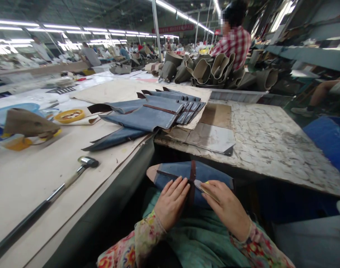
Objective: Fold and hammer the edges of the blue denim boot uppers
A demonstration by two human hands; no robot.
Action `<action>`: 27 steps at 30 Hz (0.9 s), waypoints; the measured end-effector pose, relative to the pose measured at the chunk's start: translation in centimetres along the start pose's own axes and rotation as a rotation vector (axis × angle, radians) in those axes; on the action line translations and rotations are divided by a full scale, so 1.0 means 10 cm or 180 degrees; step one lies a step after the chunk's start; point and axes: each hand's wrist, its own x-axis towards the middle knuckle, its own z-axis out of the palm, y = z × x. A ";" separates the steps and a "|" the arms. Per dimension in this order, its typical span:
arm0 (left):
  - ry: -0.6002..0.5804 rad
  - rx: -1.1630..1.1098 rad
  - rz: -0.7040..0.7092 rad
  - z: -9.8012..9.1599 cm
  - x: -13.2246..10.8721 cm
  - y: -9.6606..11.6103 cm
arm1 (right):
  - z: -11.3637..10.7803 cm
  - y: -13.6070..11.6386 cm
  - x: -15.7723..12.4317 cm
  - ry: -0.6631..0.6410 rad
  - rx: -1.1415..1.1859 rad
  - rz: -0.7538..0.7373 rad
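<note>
A blue leather piece (181, 172) with a dark brown strap (192, 172) across it lies on my lap, below the table edge. My left hand (171, 201) rests flat on its near left part, fingers stretched out and together. My right hand (228, 206) is closed around a small flat tool (200, 185) with a pale tip, which touches the piece just right of the strap.
A stack of blue leather pieces (150, 115) lies on the table ahead. A hammer (75, 175) lies at left on the pale worktop. A yellow dish (69, 115) and a tan piece (27, 124) sit farther left. A person in a plaid shirt (234, 42) sits behind rolled leather.
</note>
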 end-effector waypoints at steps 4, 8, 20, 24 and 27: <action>0.0079 -0.0089 0.0003 -0.01 -0.04 -0.01 | -0.07 0.02 0.05 -0.0260 0.0423 0.0134; 0.0160 -0.0289 -0.0211 -0.03 0.02 0.01 | -0.13 0.06 0.13 -0.0627 0.0810 0.0099; -0.0270 -0.0714 -0.0489 -0.10 0.32 0.01 | -0.21 -0.05 0.27 -0.0891 0.0087 -0.0272; -0.0139 -0.0625 -0.0307 -0.07 0.28 0.00 | -0.19 -0.05 0.25 -0.0766 0.0018 -0.0366; -0.0105 -0.0601 -0.0287 -0.04 0.26 0.01 | -0.15 -0.05 0.20 -0.0613 0.0004 -0.0312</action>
